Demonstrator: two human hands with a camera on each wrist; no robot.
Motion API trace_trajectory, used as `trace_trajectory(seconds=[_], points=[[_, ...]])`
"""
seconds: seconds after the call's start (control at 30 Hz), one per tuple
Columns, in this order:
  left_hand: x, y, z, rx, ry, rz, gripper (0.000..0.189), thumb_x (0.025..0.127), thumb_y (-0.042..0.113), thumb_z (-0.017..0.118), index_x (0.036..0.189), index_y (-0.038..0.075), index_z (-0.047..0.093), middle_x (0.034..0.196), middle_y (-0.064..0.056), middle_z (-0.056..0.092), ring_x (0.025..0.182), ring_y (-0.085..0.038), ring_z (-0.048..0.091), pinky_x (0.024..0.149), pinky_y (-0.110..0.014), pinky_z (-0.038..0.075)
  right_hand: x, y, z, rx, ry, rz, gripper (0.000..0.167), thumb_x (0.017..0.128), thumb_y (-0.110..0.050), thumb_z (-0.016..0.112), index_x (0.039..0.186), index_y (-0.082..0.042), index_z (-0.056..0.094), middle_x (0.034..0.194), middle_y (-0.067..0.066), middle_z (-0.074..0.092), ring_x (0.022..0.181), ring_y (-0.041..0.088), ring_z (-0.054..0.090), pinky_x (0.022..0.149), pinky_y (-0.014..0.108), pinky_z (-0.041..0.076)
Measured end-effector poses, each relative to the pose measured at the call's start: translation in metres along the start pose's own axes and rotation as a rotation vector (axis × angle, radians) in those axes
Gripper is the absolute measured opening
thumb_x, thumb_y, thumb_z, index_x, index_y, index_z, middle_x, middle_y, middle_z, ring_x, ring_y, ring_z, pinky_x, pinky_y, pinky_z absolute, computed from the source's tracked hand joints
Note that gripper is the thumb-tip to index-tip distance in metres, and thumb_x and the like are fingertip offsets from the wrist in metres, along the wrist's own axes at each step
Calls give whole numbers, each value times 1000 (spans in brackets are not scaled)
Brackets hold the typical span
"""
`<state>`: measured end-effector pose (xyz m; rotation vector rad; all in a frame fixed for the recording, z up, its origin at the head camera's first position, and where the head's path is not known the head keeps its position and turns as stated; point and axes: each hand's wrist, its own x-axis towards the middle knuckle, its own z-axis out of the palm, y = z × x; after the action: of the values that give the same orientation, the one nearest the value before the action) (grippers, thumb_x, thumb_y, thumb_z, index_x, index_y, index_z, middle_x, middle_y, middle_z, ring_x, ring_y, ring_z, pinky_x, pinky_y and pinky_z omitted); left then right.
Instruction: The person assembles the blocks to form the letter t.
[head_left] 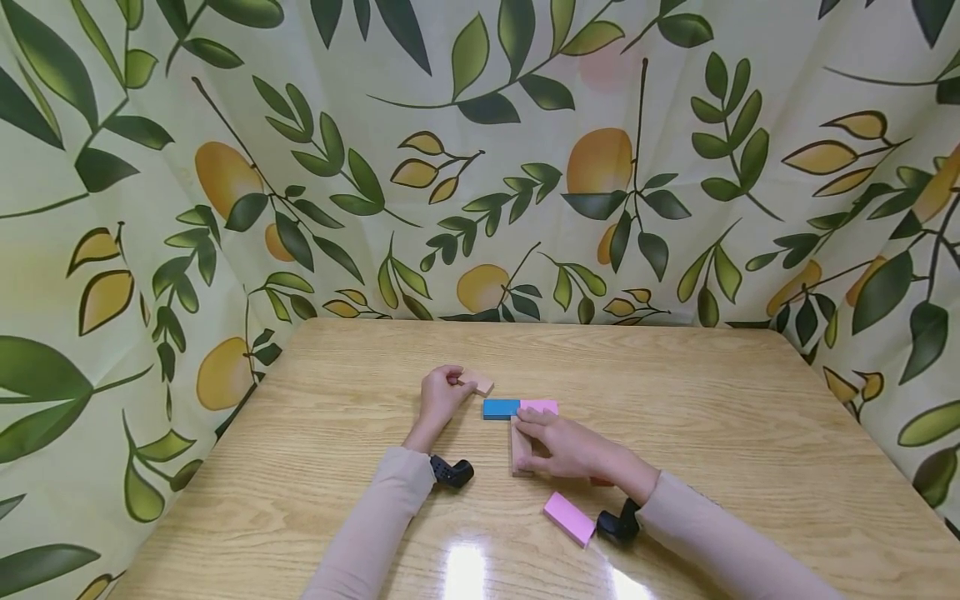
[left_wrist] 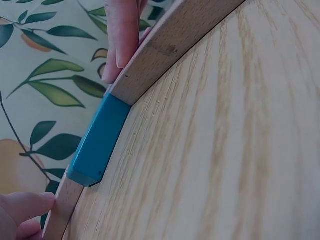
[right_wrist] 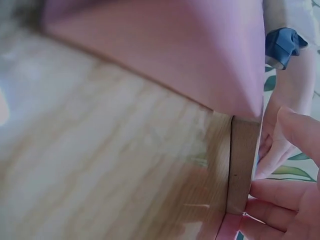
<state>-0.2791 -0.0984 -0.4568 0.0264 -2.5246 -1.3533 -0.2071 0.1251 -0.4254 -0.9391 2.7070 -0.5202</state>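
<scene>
My left hand (head_left: pixel 441 398) pinches the end of a plain wooden block (head_left: pixel 480 382) on the table. Just in front lies a blue block (head_left: pixel 500 409), end to end with a pink block (head_left: pixel 542 406). From their joint another plain wooden block (head_left: pixel 521 454) runs toward me. My right hand (head_left: pixel 564 446) touches that block with fairly straight fingers, its fingertips near the pink block and its thumb lower down. In the left wrist view, the blue block (left_wrist: pixel 100 140) sits between the two wooden ones.
A loose pink block (head_left: pixel 569 519) lies near my right forearm, looming large in the right wrist view. Under the right wrist a reddish block (head_left: pixel 602 482) is mostly hidden. Black wrist devices hang at both cuffs. A leaf-patterned curtain (head_left: pixel 420 267) borders the wooden table (head_left: pixel 337 417).
</scene>
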Motion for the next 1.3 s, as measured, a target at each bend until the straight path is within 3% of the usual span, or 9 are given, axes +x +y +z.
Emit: trace_trajectory(seconds=[0.27, 0.57, 1.3], points=[[0, 1, 1, 11, 10, 35, 33, 76, 11, 79, 102, -8, 70, 97, -23, 71, 85, -30, 66, 74, -33, 56, 0, -3, -1, 5, 3, 6, 68, 91, -45, 61, 143, -5, 45, 155, 15, 37, 144, 38, 34, 118, 52, 32], [3, 1, 3, -3, -11, 0, 34, 78, 11, 79, 105, -6, 70, 99, -22, 71, 88, -29, 65, 76, -33, 56, -1, -4, -2, 27, 3, 12, 68, 91, -44, 61, 144, -4, 44, 155, 16, 36, 145, 38, 34, 118, 52, 31], [6, 5, 2, 6, -57, -17, 33, 77, 9, 79, 105, -6, 70, 99, -21, 71, 88, -29, 66, 77, -33, 56, -1, 0, 0, 19, 16, -12, 67, 91, -43, 62, 143, -4, 45, 154, 16, 39, 144, 34, 36, 118, 51, 33]])
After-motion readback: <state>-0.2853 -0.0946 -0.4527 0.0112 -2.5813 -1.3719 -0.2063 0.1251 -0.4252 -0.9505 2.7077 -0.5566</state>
